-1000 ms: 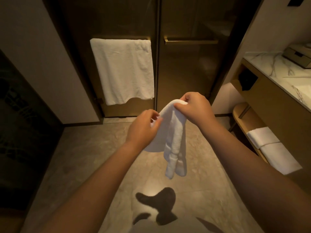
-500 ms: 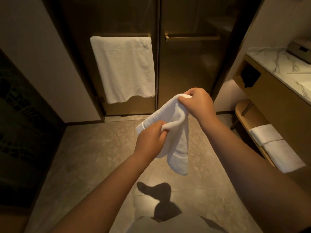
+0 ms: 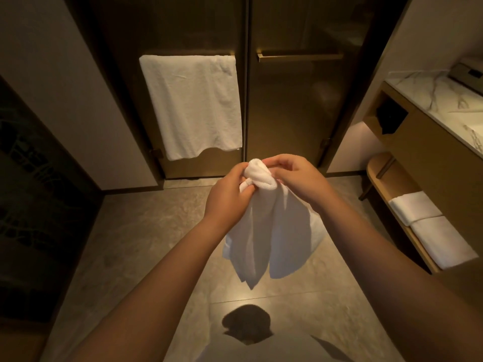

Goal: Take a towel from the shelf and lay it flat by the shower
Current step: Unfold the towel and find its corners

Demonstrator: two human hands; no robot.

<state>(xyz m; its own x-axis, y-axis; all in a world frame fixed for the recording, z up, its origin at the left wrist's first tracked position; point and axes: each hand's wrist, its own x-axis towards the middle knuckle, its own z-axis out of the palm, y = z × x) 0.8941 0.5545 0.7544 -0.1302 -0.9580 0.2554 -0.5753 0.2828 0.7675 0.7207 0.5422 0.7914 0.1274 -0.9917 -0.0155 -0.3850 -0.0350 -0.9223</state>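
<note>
Left hand [image 3: 226, 197] nearer right hand [image 3: 300, 178], atop towel [image 3: 274, 231]

towel [image 3: 271, 226]: white terry cloth, matt | hanging towel [image 3: 193, 105]: white cloth, creased, matt | shower doors [image 3: 295, 113]: tinted glass, smooth, glossy | door handle [image 3: 300, 56]: brass-toned metal, satin | floor [image 3: 146, 231]: stone-look tile, smooth, slight sheen | countertop [image 3: 428, 95]: veined marble, polished | shelf [image 3: 379, 173]: wood, smooth, matt

Single head view, looking forward-down, close over hands [image 3: 261, 184], facing shower doors [image 3: 300, 100].

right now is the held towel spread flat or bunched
Bunched: the towel hangs in folds, its top gathered between left hand and right hand.
</note>
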